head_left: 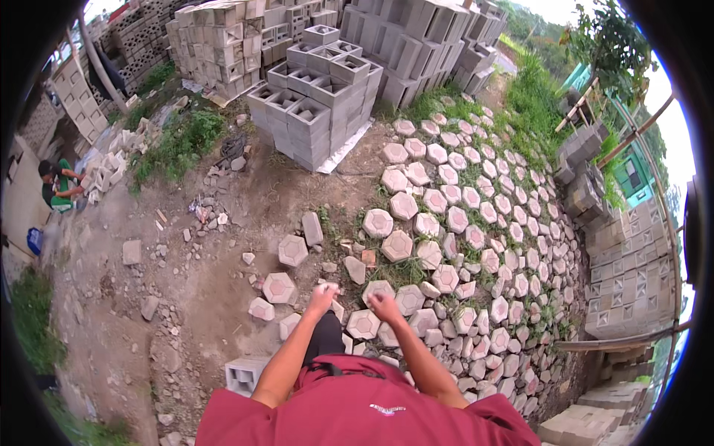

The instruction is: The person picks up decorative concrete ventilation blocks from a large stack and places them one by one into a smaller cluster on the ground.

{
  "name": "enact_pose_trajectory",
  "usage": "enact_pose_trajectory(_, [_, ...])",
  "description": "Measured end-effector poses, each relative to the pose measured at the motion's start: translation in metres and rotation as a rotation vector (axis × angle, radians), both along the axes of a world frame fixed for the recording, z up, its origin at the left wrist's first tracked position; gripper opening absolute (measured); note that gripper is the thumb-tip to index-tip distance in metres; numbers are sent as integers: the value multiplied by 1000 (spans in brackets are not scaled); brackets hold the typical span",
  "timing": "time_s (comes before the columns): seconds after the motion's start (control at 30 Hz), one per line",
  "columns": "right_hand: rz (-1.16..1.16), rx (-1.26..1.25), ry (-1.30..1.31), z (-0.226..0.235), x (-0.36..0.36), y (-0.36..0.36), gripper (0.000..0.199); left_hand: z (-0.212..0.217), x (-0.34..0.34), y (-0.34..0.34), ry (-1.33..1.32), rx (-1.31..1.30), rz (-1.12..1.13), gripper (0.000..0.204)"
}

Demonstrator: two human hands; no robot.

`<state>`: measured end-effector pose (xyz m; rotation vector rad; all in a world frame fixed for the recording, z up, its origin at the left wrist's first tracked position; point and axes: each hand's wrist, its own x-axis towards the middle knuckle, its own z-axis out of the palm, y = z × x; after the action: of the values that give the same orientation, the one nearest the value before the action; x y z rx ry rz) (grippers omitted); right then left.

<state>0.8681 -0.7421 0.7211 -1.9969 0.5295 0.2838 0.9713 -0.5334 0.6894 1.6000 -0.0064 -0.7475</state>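
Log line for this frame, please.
left hand: above hexagonal pavers, contact unclear | right hand: over hexagonal paver | hollow concrete blocks stacked behind

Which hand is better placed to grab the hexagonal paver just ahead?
Right, probably. The right hand sits almost on the hexagonal paver, while the left hand is further to its left, over bare dirt and rubble.

Well ahead of me stands a stack of grey hollow concrete blocks (316,115); far to my left a crouching person in green (56,186) sorts rubble.
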Motion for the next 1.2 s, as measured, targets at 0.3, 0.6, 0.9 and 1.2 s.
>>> enact_pose_trajectory(0.3, [-413, 632, -77, 65, 202, -67, 26, 69, 217, -61, 97, -83, 81, 31])
enact_pose_trajectory(0.6, [-335, 656, 43, 28, 395, -228, 30, 46, 355, -209, 203, 35, 175, 36])
enact_pose_trajectory(0.9, [3, 57, -127, 76, 609, -429, 32, 121, 542, -402, 82, -4, 197, 32])
enact_pose_trajectory(1.2, [-6, 236, -134, 69, 820, -500, 36, 133, 726, -475, 204, -164, 395, 32])
